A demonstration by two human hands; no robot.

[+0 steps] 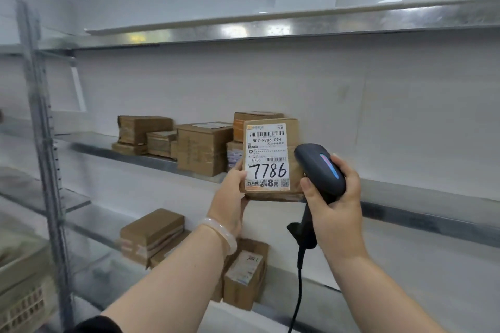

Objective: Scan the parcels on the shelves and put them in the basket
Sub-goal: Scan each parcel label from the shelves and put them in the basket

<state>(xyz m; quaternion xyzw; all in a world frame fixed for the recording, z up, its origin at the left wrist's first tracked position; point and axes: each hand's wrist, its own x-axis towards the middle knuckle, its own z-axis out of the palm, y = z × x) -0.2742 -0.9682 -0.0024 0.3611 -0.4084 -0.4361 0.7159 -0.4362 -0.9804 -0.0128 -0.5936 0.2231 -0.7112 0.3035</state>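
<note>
Head view: held parcel (266,154) upright in left grip (230,197), label-side out, before middle shelf (405,192); clasped scanner (319,167) in right grip (335,197), just beside. Likely best aimed at barcode (267,133), parcel steady

Centre frame, a parcel (270,159) is in front of boxes (203,146) on the middle shelf (89,143), a scanner (319,170) just right of it; more boxes (151,235) lie below, a basket (24,303) at lower left
</note>
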